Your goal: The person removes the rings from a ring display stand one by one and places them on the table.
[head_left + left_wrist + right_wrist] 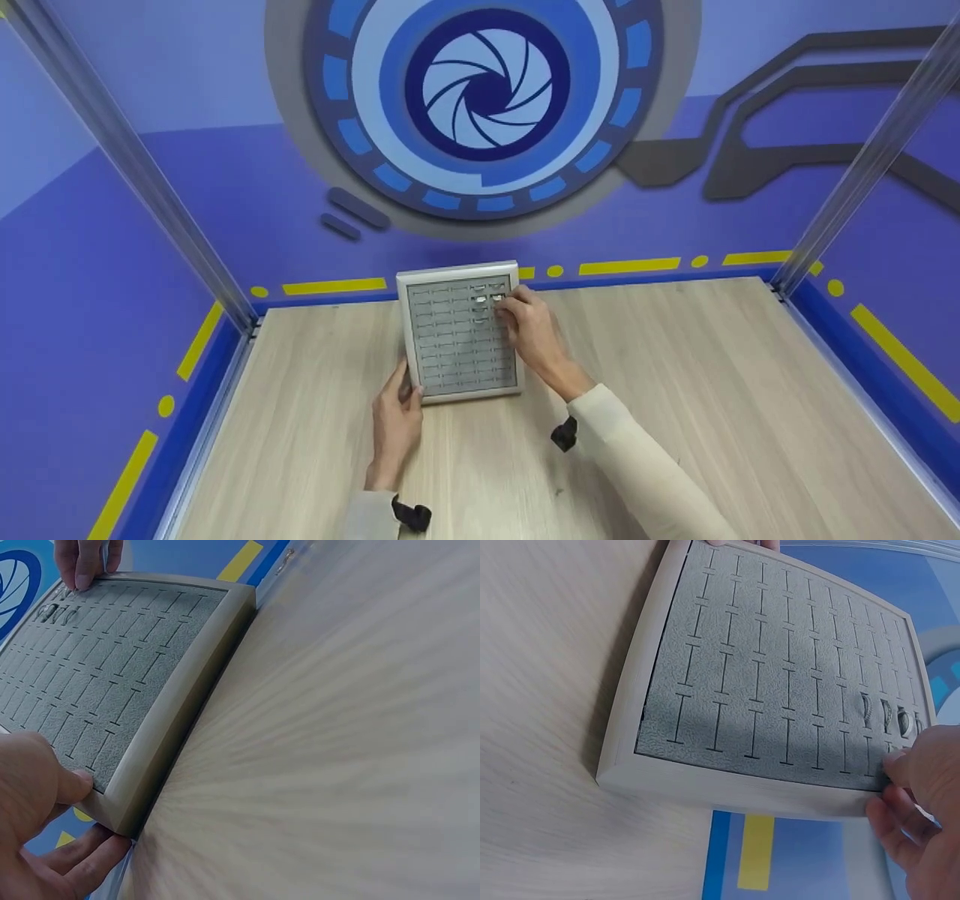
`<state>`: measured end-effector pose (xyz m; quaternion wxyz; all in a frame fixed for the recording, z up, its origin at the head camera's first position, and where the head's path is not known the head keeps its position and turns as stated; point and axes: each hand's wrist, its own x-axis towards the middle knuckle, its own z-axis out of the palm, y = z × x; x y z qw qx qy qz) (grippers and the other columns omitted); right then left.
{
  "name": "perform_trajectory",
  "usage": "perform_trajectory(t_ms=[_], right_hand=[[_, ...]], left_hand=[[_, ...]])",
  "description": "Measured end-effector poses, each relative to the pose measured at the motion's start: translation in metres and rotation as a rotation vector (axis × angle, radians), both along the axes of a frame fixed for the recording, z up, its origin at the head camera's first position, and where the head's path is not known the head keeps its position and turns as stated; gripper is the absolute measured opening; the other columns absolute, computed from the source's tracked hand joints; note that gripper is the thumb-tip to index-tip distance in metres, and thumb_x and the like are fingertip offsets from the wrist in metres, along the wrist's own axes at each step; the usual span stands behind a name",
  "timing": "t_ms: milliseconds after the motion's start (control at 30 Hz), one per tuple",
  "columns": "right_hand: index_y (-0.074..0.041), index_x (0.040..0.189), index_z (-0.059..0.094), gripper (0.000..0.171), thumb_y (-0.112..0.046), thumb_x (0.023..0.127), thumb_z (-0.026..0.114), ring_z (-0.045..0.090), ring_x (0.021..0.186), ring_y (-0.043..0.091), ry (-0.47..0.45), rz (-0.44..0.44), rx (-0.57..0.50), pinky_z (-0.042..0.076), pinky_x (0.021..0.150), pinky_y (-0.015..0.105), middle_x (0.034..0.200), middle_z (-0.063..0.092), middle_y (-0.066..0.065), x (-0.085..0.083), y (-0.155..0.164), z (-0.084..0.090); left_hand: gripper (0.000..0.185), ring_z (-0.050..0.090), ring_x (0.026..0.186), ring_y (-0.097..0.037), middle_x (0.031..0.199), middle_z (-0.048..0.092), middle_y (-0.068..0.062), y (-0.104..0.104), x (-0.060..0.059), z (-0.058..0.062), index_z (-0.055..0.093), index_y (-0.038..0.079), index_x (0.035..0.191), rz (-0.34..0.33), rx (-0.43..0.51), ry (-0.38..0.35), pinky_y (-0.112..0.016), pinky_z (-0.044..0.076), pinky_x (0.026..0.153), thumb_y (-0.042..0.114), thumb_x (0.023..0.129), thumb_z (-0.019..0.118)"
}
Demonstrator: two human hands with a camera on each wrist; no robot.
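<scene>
A ring display tray [457,399] with a pale frame leans upright against the back wall. Its grey padded insert [772,667] has rows of slits. Several small silvery rings [904,722] sit in slits near the upper right corner. My left hand [395,427] grips the lower left corner, thumb on the front edge and other fingers [94,862] behind and below the frame. At the upper right edge, my right hand [536,330] pinches what looks like a small ring against the insert; the fingertips [900,765] mostly hide it.
The tray stands on a light wood-grain table [675,390], close to its back edge. Blue printed panels [225,202] rise behind and at both sides, with metal posts [157,180] at the corners. Black wrist straps [564,433] hang at both sleeves.
</scene>
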<state>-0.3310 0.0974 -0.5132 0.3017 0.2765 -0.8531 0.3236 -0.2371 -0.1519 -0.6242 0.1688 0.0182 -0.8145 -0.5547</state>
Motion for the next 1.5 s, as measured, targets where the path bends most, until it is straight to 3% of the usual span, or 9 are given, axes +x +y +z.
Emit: perform_trajectory(t_ms=[833,1333,1500], right_hand=[[-0.003,0.098,0.079,0.014,0.008,0.098,0.07,0.073,0.09,0.023,-0.012,0.028,0.025,0.067,0.076,0.035,0.099,0.069,0.01,0.004,0.007,0.003],[0.001,0.1,0.079,0.014,0.011,0.095,0.072,0.075,0.093,0.024,0.008,0.035,0.001,0.068,0.08,0.033,0.102,0.071,0.009,0.006,0.012,-0.005],[0.0,0.098,0.079,0.013,0.01,0.096,0.071,0.075,0.091,0.025,0.018,0.039,0.002,0.068,0.078,0.035,0.101,0.072,0.01,0.007,0.017,-0.006]], left_hand=[[0.065,0.061,0.138,-0.038,0.162,0.048,-0.024,0.001,0.001,0.0,0.041,0.001,0.162,-0.001,-0.013,-0.001,-0.032,0.058,0.109,-0.006,0.102,0.065],[0.068,0.059,0.14,-0.038,0.164,0.047,-0.021,0.002,0.001,0.001,0.04,0.003,0.163,-0.003,0.002,-0.007,-0.03,0.056,0.11,-0.007,0.101,0.066],[0.066,0.06,0.139,-0.04,0.162,0.049,-0.024,0.001,0.0,-0.001,0.041,-0.001,0.161,0.006,-0.009,0.011,-0.033,0.057,0.11,-0.008,0.101,0.066]])
